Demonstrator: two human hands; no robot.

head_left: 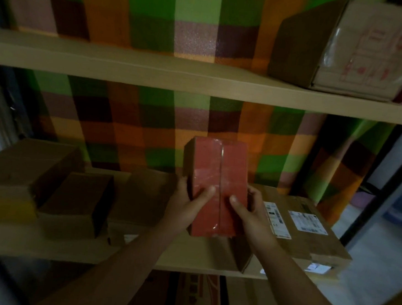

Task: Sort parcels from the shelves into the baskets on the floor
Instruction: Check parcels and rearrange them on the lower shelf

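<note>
I hold a tall box parcel wrapped in red tape (217, 177) upright in front of the middle shelf (199, 259). My left hand (186, 206) grips its left side with the thumb on the red face. My right hand (250, 215) grips its right side, thumb also on the face. Brown cardboard parcels (72, 203) lie on the shelf to the left. Flat parcels with white labels (304, 226) lie to the right. No basket shows in this view.
An upper shelf (153, 72) carries a large taped carton (345, 48) at the right. A checked green, orange and brown cloth (149, 125) hangs behind the shelves. More boxes (197, 295) sit under the middle shelf. A dark frame post (378, 188) stands at the right.
</note>
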